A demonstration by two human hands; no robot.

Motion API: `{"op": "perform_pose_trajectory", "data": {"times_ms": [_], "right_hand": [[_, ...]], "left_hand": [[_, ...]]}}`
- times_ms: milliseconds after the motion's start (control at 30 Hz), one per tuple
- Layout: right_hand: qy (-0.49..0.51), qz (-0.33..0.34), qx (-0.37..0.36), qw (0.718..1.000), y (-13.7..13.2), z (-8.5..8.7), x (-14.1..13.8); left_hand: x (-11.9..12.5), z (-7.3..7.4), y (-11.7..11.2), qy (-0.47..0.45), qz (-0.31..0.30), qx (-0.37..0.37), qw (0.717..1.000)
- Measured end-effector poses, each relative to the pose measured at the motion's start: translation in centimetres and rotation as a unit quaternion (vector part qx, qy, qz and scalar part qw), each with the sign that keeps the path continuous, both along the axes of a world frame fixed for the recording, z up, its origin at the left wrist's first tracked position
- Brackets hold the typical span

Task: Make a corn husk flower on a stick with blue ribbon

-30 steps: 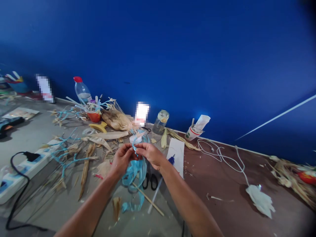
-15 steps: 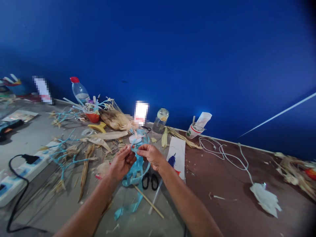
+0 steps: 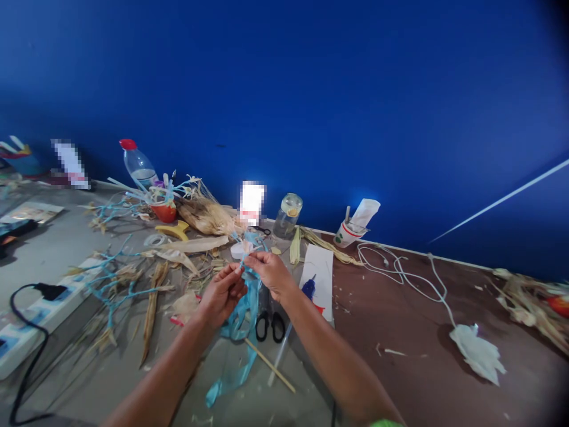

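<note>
My left hand (image 3: 221, 291) and my right hand (image 3: 269, 271) meet above the table, both pinching the top of a light blue ribbon (image 3: 242, 314). The ribbon hangs in loops below my hands, and its loose end (image 3: 221, 384) trails onto the grey tabletop toward me. A small pale husk piece sits at the pinch point between my fingertips. Black-handled scissors (image 3: 271, 323) lie on the table just under my right wrist, beside a thin wooden stick (image 3: 271, 367).
Dried husks and blue-wrapped twigs (image 3: 120, 284) litter the left side. A power strip with a black plug (image 3: 40, 302) lies at the left. At the wall stand a bottle (image 3: 136, 163), an orange pot (image 3: 165, 209), a jar (image 3: 288, 214) and a paper cup (image 3: 349, 234). A white cable (image 3: 400, 270) crosses the brown surface.
My hands stay together on the ribbon and have shifted slightly. The ribbon's loops have drawn out longer, and its tail now trails farther toward me.
</note>
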State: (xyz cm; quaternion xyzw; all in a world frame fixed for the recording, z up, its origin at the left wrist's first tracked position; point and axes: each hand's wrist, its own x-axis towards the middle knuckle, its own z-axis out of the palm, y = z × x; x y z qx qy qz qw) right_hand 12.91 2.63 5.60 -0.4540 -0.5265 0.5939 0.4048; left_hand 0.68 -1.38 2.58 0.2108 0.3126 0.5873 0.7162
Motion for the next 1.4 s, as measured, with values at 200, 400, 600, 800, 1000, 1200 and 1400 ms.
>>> {"op": "perform_pose_trajectory", "data": {"times_ms": [200,400,600,800,1000,1200,1400], "right_hand": [[-0.063,-0.032,0.031,0.997,0.1,0.8,-0.9],[-0.093,-0.017,0.077,0.993,0.1,1.3,-0.7],[-0.012,0.059,-0.060,0.996,-0.6,0.5,-0.1],[-0.035,0.020,-0.053,0.998,-0.4,-0.1,0.1],[-0.035,0.042,-0.059,0.997,-0.6,-0.1,0.0],[-0.057,0.063,-0.055,0.995,-0.8,0.0,-0.1],[-0.046,0.049,-0.058,0.996,-0.8,-0.2,-0.3]], "left_hand": [[0.2,0.1,-0.2,0.035,-0.010,-0.002,0.999],[0.1,-0.1,-0.1,0.022,0.016,0.018,0.999],[-0.2,0.3,-0.1,0.011,0.023,0.018,1.000],[-0.4,0.8,-0.3,-0.029,0.001,0.002,1.000],[-0.6,0.3,-0.1,-0.053,-0.004,0.001,0.999],[-0.8,0.6,-0.1,-0.066,-0.027,-0.027,0.997],[-0.8,0.8,-0.2,-0.044,-0.011,-0.029,0.999]]}}
